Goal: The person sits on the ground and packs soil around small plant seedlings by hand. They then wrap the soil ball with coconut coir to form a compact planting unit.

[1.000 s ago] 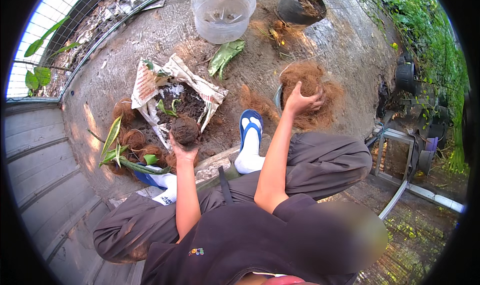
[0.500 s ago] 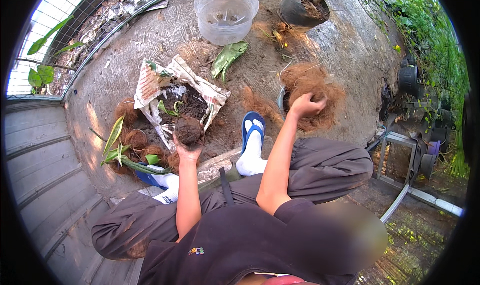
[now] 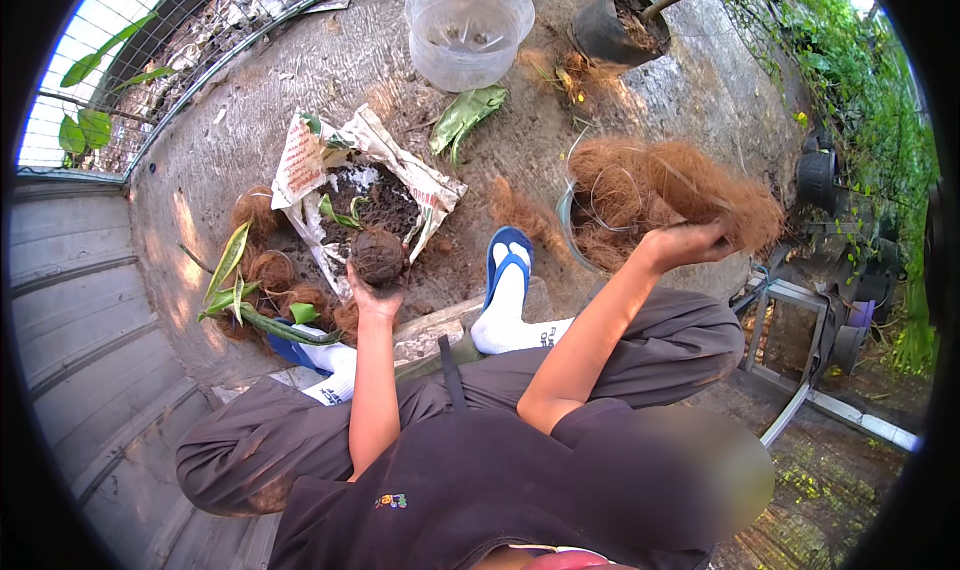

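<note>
In my left hand (image 3: 376,302) rests a round, dark brown ball of soil (image 3: 379,258), cupped from below near the sack's lower edge. My right hand (image 3: 690,244) grips a wad of brown coconut fibre (image 3: 722,195), whose strands still trail over the tub. More fibre (image 3: 610,185) fills that round tub (image 3: 567,232) with a pale rim. Beside my left hand lies a torn white sack (image 3: 300,175), opened out, with dark soil (image 3: 385,206) and a few green leaves inside.
Several fibre-wrapped balls (image 3: 272,270) and long green leaves (image 3: 230,270) lie at the left by my foot. Farther off are a clear plastic basin (image 3: 468,45), a wilted leaf (image 3: 468,120) and a black potted plant (image 3: 615,32). A metal frame (image 3: 800,365) stands at right.
My right hand has moved right and lifted a large wad of fibre out of the tub. The left hand keeps holding the soil ball in nearly the same place.
</note>
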`<state>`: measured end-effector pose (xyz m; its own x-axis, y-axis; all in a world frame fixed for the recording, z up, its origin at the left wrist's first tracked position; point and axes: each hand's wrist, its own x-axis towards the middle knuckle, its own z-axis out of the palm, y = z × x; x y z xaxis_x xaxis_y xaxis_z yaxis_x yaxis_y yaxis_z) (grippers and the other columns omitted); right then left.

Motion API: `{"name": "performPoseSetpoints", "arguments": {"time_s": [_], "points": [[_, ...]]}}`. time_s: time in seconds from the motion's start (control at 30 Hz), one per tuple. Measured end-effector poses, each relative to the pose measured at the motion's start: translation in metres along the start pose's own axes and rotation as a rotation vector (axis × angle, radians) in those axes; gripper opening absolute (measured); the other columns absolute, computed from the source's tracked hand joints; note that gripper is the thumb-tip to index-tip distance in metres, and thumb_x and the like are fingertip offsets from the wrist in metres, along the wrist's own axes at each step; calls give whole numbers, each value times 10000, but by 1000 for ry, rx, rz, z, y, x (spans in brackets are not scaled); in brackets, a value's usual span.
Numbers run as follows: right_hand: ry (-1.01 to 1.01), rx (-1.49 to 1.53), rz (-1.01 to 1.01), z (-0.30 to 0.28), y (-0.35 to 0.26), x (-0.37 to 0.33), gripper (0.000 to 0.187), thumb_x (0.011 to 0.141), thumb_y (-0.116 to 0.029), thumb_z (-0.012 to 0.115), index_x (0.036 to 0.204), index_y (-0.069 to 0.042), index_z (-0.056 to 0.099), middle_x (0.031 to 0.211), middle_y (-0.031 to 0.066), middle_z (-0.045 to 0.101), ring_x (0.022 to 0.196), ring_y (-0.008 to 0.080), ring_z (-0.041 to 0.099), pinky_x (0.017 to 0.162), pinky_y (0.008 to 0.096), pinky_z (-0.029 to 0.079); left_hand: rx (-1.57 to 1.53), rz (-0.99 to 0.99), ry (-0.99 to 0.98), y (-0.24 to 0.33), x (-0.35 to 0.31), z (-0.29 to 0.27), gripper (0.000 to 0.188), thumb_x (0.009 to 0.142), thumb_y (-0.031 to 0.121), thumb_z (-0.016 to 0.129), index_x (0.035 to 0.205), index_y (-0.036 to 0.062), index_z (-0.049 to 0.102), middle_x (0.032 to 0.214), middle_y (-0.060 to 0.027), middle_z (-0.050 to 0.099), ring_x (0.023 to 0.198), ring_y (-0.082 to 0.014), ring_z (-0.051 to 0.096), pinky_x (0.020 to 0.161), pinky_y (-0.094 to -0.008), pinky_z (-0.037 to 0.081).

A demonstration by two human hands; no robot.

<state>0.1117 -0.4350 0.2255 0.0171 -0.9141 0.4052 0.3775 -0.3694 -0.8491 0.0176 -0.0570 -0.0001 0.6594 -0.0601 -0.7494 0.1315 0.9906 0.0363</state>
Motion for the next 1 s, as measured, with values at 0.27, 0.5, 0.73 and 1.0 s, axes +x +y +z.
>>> {"name": "performPoseSetpoints", "arguments": {"time_s": [0.27, 0.5, 0.73, 1.0], "points": [[-720, 909, 1009, 9, 13, -50, 703, 1032, -568, 422, 1518, -60, 440, 1515, 208, 501, 1303, 397, 575, 1101, 577, 467, -11, -30, -66, 2, -3, 1, 611, 925, 564, 575, 1363, 141, 624, 1336, -152, 642, 1177, -405, 618, 1016, -555, 529], [-774, 742, 1438, 5, 56, -172, 634, 1037, -524, 438, 1446, -45, 515, 1402, 194, 588, 1247, 384, 612, 1046, 561, 509, -131, -7, -42, 4, -18, 26, 638, 913, 588, 599, 1354, 129, 628, 1324, -148, 650, 1184, -403, 613, 1043, -556, 513], [-781, 681, 1687, -24, 119, -256, 555, 1035, -451, 485, 1376, -24, 580, 1277, 174, 674, 1119, 362, 677, 955, 526, 571, -45, 35, -249, 9, -17, 33, 647, 923, 608, 570, 1384, 159, 629, 1371, -121, 656, 1283, -354, 593, 1127, -560, 441], [-1484, -133, 1149, 5, 92, -252, 571, 984, -392, 627, 1369, 27, 589, 1227, 170, 689, 1035, 260, 679, 893, 381, 549, 39, -50, -455, 19, -14, 9, 621, 888, 573, 615, 1372, 185, 636, 1351, -88, 669, 1244, -324, 624, 1074, -565, 485]]}}
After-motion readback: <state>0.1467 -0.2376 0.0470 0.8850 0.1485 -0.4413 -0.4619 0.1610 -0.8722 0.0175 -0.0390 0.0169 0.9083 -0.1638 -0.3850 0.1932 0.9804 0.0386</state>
